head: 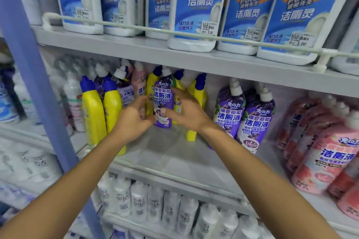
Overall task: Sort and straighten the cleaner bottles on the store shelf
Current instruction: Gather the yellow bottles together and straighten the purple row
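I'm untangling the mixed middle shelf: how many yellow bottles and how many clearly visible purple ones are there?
Yellow bottles, blue caps: 5
Purple bottles in clear view: 3, one gripped by the right hand, two to its right
Total: 8
More purple behind the yellows is too blurred to count.
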Demonstrator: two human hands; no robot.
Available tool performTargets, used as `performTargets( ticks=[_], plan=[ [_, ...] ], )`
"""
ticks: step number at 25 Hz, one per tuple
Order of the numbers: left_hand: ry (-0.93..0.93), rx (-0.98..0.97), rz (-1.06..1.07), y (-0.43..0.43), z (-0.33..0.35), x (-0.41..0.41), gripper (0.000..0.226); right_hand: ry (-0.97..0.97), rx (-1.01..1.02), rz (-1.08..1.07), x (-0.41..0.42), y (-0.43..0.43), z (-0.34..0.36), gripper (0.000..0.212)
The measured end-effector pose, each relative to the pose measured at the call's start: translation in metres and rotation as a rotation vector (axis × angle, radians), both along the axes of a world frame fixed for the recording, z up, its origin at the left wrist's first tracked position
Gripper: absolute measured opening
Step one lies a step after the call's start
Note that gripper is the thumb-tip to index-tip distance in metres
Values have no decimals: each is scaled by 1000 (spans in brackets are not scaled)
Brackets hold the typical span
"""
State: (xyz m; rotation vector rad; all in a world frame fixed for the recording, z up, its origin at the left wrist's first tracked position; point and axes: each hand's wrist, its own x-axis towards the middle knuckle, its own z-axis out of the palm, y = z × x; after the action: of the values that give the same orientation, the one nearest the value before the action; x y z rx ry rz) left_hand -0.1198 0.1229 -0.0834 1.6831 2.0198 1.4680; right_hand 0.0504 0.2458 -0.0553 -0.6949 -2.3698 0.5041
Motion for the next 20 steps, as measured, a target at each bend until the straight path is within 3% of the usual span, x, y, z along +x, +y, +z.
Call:
performTargets(
  ticks=[4, 9, 13, 16, 20],
  plan=[
    [-1, 25, 69, 16, 15, 7, 50, 32, 17, -30, -19, 26, 17, 73],
    [59, -32, 205, 52, 51, 2, 43, 73, 11, -104, -41, 63, 26, 59],
    [203, -77, 313, 75, 77, -2, 38, 108, -23, -198, -65, 91, 2, 71],
    [136, -136, 308, 82, 82, -8, 56, 114, -12, -259, -80, 107, -13, 79],
    [117, -82, 274, 76, 80, -4, 39, 111, -57, -275, -81, 107, -17, 77]
  ],
)
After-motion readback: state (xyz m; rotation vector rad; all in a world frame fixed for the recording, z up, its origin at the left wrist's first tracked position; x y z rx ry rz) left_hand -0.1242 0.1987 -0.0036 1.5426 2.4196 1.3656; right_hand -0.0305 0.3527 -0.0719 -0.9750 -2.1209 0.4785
